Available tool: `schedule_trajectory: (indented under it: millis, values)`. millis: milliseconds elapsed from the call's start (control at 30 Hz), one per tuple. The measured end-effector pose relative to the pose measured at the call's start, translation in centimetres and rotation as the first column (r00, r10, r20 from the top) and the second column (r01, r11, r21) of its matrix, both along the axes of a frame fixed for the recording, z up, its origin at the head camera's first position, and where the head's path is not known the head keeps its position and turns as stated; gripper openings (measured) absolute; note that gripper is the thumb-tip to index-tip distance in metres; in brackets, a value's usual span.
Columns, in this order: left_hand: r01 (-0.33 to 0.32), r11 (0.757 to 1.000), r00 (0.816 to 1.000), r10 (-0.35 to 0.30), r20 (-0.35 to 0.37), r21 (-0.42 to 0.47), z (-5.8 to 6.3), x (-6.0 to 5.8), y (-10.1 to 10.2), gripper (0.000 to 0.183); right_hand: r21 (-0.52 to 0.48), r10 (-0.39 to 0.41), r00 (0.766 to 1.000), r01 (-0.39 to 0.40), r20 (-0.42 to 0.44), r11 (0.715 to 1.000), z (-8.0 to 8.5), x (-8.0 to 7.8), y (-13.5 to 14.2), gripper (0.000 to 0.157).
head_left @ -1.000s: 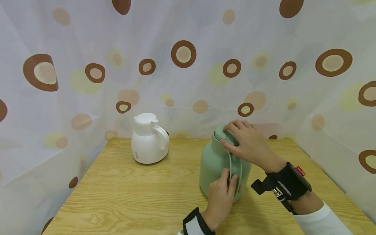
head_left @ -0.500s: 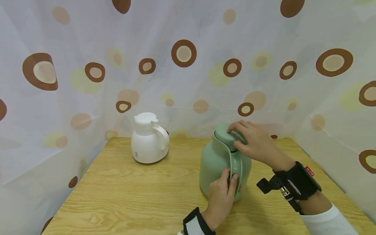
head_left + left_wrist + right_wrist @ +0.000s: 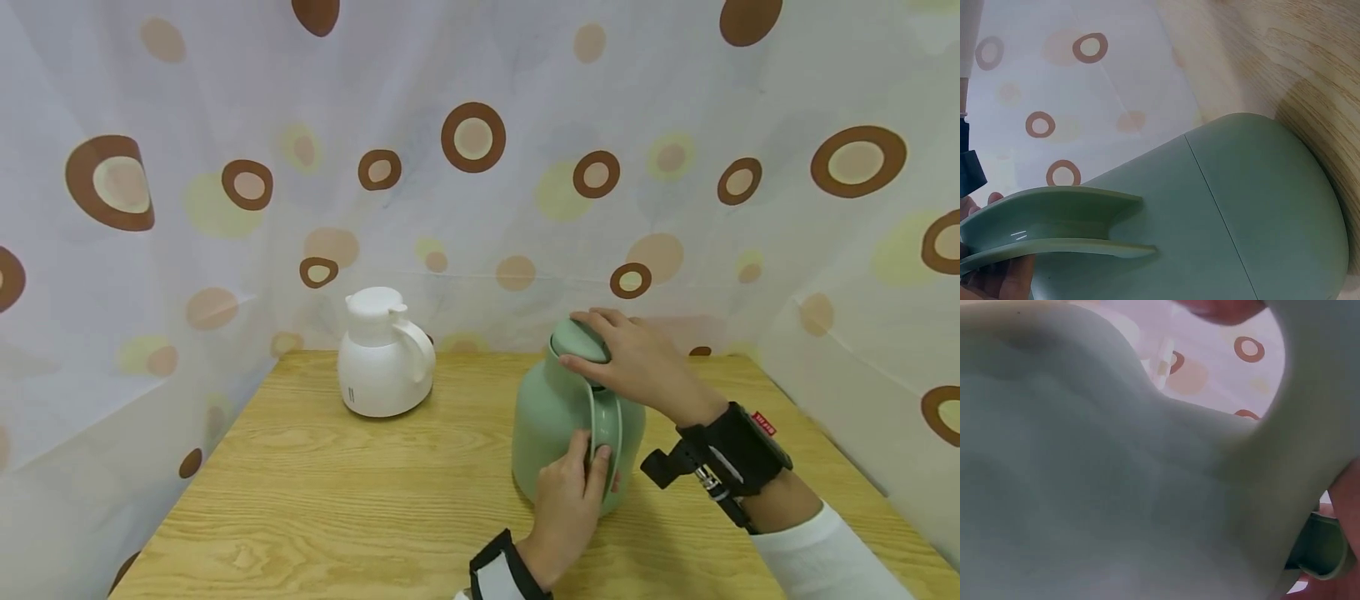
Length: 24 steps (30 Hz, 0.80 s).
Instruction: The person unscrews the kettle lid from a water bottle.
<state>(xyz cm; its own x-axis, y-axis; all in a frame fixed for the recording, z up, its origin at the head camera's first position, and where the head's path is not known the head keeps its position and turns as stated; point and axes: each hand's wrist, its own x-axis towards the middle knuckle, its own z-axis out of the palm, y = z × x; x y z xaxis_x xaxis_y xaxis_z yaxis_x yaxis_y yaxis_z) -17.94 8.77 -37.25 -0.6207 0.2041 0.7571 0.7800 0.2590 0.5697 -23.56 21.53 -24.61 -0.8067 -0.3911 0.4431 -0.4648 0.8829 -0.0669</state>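
In the head view a green thermos jug (image 3: pixel 546 417) stands upright on the right half of the table, its handle (image 3: pixel 607 425) toward me. My left hand (image 3: pixel 564 508) grips this handle, thumb on one side and fingers on the other. Over the top, my right hand (image 3: pixel 641 362) holds the round green lid (image 3: pixel 579 342) between spread thumb and fingers. A dark line shows under the lid's near edge. The left wrist view has the jug's body (image 3: pixel 1229 206) lying sideways across the picture, fingers around its handle. Blurred green jug surface (image 3: pixel 1116 487) fills most of the right wrist view.
A white jug (image 3: pixel 382 367) with lid and handle stands at the back left of the wooden table (image 3: pixel 337 500). Behind and on both sides hangs a pale curtain (image 3: pixel 420 75) with brown rings and dots. Each wrist wears a black strap.
My right hand shifts right across the lid, then comes back left, its fingers placed anew. The left hand keeps its hold on the handle. The jug stays where it stands.
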Motion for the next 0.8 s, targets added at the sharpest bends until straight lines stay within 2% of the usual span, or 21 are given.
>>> schedule_trajectory:
  millis: [100,233,333,400,500,667,800]
  values:
    - [0.01,1.0,1.0,-0.01,0.02,-0.003,0.0,-0.1,-0.2,0.013,-0.007,0.011,1.0,-0.011,0.01,1.0,0.0,-0.3,0.0,0.062]
    - [0.077,0.997,0.995,-0.076,0.063,-0.013,-0.3,-0.3,-0.5,0.017,-0.032,0.042,0.999,-0.041,0.02,0.999,0.1,-0.5,0.2,0.057]
    - [0.12,0.992,0.989,-0.116,0.094,-0.046,-0.8,-0.4,-0.8,0.02,-0.059,0.065,0.998,-0.064,0.023,0.996,0.1,-0.5,0.4,0.053]
    - [0.127,0.989,0.987,-0.119,0.107,-0.073,-1.1,-0.4,-1.0,0.021,-0.076,0.08,0.997,-0.079,0.018,0.994,0.0,-0.6,0.4,0.052]
    - [0.102,0.99,0.99,-0.092,0.104,-0.1,-1.4,-0.2,-1.1,0.021,-0.099,0.098,0.995,-0.097,0.009,0.99,0.0,-0.6,0.6,0.049]
    - [0.035,0.993,0.999,-0.03,0.042,-0.112,-1.5,0.1,-0.9,0.023,-0.135,0.125,0.992,-0.124,-0.003,0.983,0.3,-0.6,0.7,0.046]
    - [-0.077,0.988,0.997,0.073,-0.037,-0.134,-1.6,0.2,-0.8,0.03,-0.158,0.131,0.991,-0.133,-0.021,0.978,0.7,-0.7,0.8,0.046]
